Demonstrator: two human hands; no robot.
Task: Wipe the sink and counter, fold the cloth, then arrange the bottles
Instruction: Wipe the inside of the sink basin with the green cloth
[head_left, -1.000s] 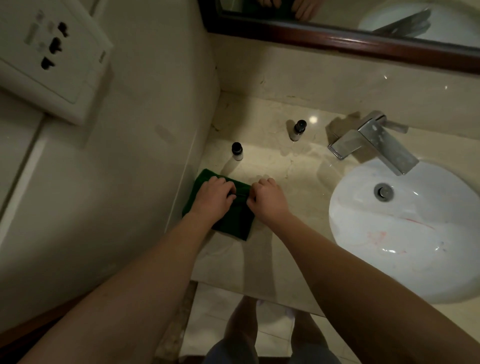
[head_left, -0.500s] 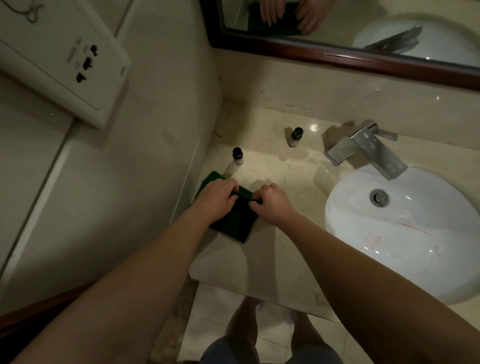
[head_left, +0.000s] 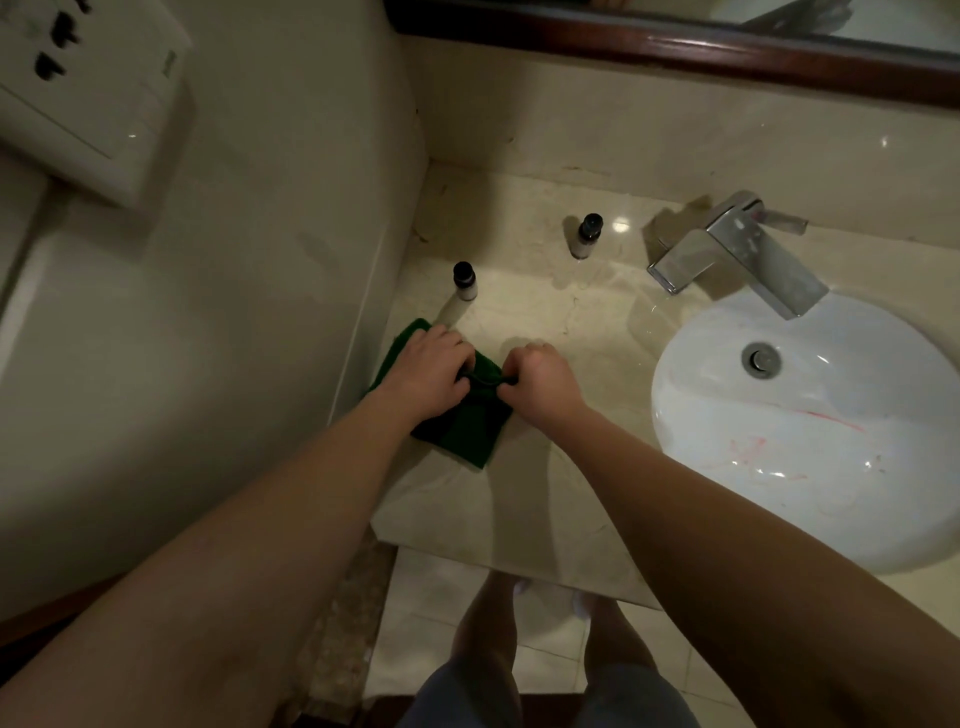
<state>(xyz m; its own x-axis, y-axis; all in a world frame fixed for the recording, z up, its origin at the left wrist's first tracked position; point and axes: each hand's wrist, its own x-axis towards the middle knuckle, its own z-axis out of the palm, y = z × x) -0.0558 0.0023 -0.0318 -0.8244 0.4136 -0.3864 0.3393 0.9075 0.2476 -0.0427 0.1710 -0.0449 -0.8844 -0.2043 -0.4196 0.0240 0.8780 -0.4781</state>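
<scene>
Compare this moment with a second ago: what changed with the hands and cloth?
Both hands, left hand and right hand, went from pressing the green cloth to pinching its edge between them. The cloth stays on the counter; both bottles are unmoved.

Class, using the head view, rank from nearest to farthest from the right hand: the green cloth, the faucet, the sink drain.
From the right hand:
1. Green cloth, in its grip, left.
2. Faucet, up and right.
3. Sink drain, far right in the basin.
</scene>
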